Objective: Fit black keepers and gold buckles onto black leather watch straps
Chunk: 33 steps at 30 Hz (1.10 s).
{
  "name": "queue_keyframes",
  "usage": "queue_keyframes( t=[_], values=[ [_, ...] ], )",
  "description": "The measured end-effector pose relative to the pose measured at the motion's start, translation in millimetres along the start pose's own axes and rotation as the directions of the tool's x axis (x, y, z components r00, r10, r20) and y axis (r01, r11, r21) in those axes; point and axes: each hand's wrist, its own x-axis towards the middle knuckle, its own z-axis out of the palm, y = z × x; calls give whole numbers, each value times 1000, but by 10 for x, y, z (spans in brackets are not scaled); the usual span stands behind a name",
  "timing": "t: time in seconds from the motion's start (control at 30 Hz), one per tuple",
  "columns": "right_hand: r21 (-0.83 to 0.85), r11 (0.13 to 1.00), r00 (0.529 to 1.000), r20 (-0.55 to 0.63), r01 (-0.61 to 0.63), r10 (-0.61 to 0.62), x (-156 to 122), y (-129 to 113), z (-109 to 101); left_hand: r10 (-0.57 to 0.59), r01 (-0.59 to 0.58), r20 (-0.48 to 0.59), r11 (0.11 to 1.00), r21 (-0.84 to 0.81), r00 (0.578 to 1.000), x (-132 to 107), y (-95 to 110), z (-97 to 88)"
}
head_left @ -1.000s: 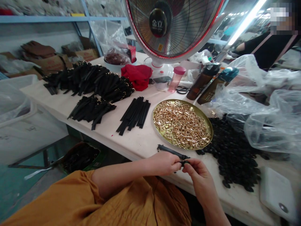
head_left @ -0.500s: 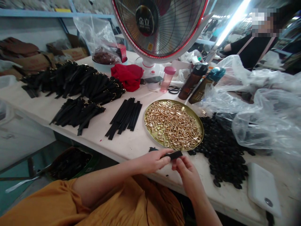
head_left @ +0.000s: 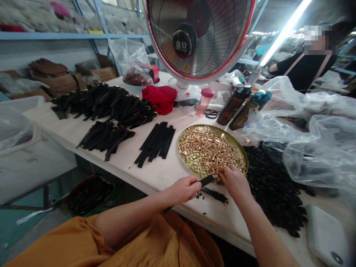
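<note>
My left hand [head_left: 189,188] is closed around a black strap [head_left: 207,180], whose flat end points up toward the tray. At the near rim of a round gold tray [head_left: 187,167], the fingers of my right hand [head_left: 236,181] are pinched together among small gold buckles [head_left: 208,148]. Whatever is between those fingertips is too small to make out. Below the two hands, a black strap with a gold buckle [head_left: 215,194] lies on the table, with tiny dark bits beside it.
Loose black straps [head_left: 157,142] lie left of the tray, near piles of buckled straps [head_left: 104,102]. Black discs [head_left: 275,189] and plastic bags [head_left: 314,144] spread to the right. A fan [head_left: 198,40], bottles [head_left: 235,105] and red cloth [head_left: 160,99] stand behind. A person is at far right.
My right hand has left the strap and moved up to the tray's buckles. My left hand still grips a strap. A buckled strap now shows on the table. The view has shifted slightly.
</note>
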Motion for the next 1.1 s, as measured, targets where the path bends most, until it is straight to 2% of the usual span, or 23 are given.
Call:
queue_keyframes(
  t=[0.23,0.37,0.47,0.53,0.6,0.63,0.67,0.73,0.77,0.8,0.9,0.97,1.1],
  values=[
    [80,996,999,-17,-29,31,-4,96,-32,50,-50,-7,999,16,999,-6,-5,39],
    [249,961,987,-68,-123,145,-1,74,-107,69,-69,-2,997,27,998,-42,-3,30],
    [442,869,960,-55,-223,274,-68,-27,-203,77,-76,-33,997,30,996,-42,8,28],
    [575,774,947,6,-265,320,-169,-170,-269,91,-90,-71,996,15,993,-18,33,41],
    [714,636,941,96,-293,325,-302,-356,-327,115,-117,-97,993,-13,989,16,74,61],
    [789,526,933,160,-316,321,-372,-450,-351,133,-137,-100,990,-37,986,32,99,71],
    [867,345,913,252,-360,320,-437,-536,-370,151,-158,-97,985,-66,984,44,124,81],
    [901,58,874,399,-429,277,-543,-663,-387,184,-191,-65,974,-126,981,54,170,97],
    [890,-32,858,448,-455,253,-580,-701,-383,193,-197,-41,969,-148,980,53,188,103],
    [879,-66,847,474,-473,239,-606,-721,-369,194,-195,-17,969,-153,981,48,200,107],
    [865,-70,833,499,-497,238,-635,-720,-287,148,-147,6,988,-55,989,32,199,113],
    [867,-51,835,492,-496,244,-634,-710,-219,124,-121,-29,990,70,992,32,176,112],
    [882,11,836,442,-471,325,-648,-733,-126,201,-147,-121,924,353,972,59,129,100]
  ],
)
